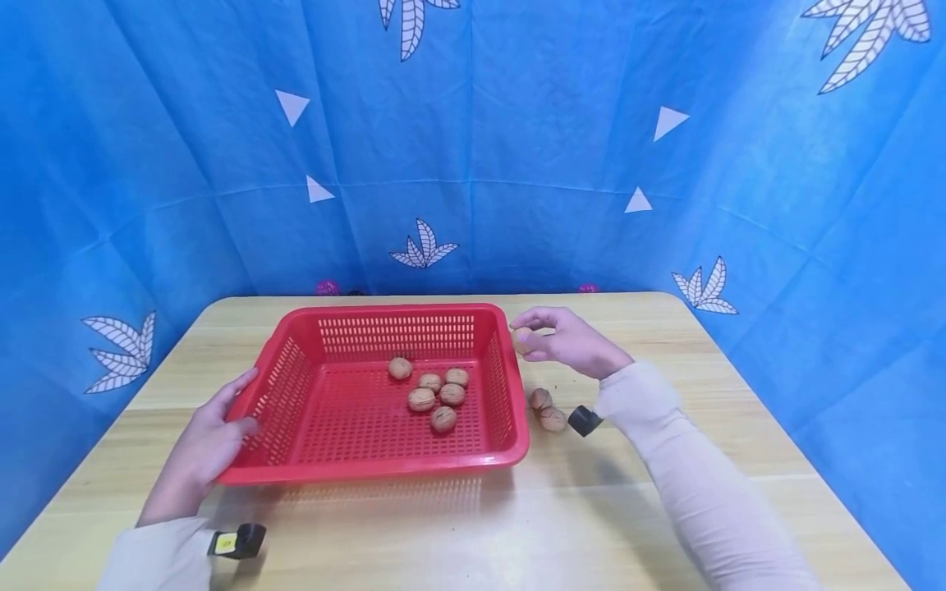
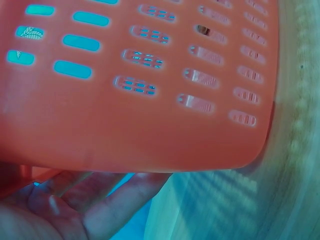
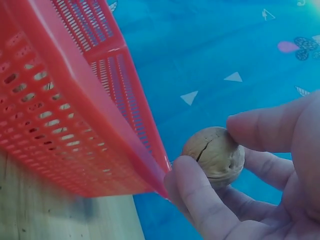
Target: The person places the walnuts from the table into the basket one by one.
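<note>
A red plastic basket (image 1: 355,474) with slotted walls stands on the wooden table, several walnuts (image 1: 421,400) lying on its floor toward the right. At its left side my left hand (image 1: 210,439) grips the rim; in the left wrist view the fingers (image 2: 125,200) show beside the rim under the slotted wall. My right hand (image 1: 565,338) pinches a walnut (image 3: 215,156) between thumb and fingertips, just outside the basket's right rim near the back corner. A crack runs across that walnut's shell. Two more walnuts (image 1: 552,419) lie on the table below the right hand, beside the basket.
The light wooden table (image 1: 591,525) ends at a blue curtain (image 1: 547,230) with leaf and triangle prints, which surrounds the back and both sides. A small black camera (image 1: 585,421) on the right wrist hangs close to the loose walnuts; another black camera (image 1: 250,540) is on the left wrist.
</note>
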`<state>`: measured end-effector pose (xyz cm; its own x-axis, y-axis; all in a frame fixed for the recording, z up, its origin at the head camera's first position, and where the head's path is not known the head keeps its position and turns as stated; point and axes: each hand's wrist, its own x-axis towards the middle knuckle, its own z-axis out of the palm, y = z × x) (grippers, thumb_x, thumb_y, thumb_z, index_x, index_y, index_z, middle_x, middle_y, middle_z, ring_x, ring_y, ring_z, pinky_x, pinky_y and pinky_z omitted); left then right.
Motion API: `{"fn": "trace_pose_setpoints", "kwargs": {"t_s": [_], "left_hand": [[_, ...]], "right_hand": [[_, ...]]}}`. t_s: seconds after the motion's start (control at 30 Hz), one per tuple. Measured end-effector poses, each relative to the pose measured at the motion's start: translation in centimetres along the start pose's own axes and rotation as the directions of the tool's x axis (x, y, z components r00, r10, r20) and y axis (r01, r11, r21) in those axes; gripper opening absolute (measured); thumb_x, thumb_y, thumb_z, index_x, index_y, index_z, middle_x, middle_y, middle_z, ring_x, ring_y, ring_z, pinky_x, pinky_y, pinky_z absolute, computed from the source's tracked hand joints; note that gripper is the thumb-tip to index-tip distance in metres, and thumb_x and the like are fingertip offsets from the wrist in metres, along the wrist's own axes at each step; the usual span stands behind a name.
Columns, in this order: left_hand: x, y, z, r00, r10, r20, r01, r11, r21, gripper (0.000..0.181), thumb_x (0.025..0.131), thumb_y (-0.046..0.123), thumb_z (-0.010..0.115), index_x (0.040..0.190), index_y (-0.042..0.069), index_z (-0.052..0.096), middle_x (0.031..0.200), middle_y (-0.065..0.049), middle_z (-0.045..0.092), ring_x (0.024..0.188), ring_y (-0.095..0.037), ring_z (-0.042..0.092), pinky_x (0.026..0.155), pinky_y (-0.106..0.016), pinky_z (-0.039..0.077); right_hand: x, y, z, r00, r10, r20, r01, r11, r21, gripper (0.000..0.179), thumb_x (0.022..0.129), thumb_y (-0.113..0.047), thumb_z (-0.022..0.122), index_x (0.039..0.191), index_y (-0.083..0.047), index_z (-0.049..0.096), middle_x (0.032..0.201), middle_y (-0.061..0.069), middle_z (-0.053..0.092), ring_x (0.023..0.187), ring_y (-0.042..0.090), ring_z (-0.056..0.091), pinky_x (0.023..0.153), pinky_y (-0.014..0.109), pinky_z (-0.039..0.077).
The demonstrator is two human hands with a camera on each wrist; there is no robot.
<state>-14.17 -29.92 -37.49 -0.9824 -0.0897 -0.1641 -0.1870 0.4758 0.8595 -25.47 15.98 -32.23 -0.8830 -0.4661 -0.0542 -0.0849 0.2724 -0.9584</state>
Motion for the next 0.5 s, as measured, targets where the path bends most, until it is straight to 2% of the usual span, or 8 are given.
{"fn": "trace_pose_setpoints", "kwargs": {"t_s": [0.23, 0.5], "left_hand": [[0.0, 0.0, 0.0, 1.0, -0.004, -0.006, 0.004, 1.0, 0.009, 0.077, 0.095, 0.006, 0.045, 0.157, 0.023, 0.002, 0.145, -0.032, 0.028, 0.102, -0.036, 0.054, 0.066, -0.036, 0.056], [0.0, 0.0, 0.0, 1.0, -0.005, 0.0, 0.005, 1.0, 0.006, 0.077, 0.096, 0.006, 0.044, 0.157, 0.023, 0.002, 0.144, -0.033, 0.027, 0.103, -0.036, 0.053, 0.066, -0.036, 0.056]], "right_hand": [[0.7, -0.2, 0.7, 0.998, -0.049, 0.042, 0.049, 0.999, -0.01, 0.042, 0.091, -0.013, 0.067, 0.126, 0.007, 0.054, 0.12, 0.019, 0.051, 0.106, 0.032, 0.061, 0.091, 0.044, 0.051], [1.6, -0.5, 2.0, 0.999, -0.033, 0.028, 0.033, 0.999, 0.017, 0.03, 0.091, -0.007, 0.063, 0.12, -0.001, 0.059, 0.118, 0.019, 0.052, 0.103, 0.038, 0.062, 0.087, 0.041, 0.053]]}}
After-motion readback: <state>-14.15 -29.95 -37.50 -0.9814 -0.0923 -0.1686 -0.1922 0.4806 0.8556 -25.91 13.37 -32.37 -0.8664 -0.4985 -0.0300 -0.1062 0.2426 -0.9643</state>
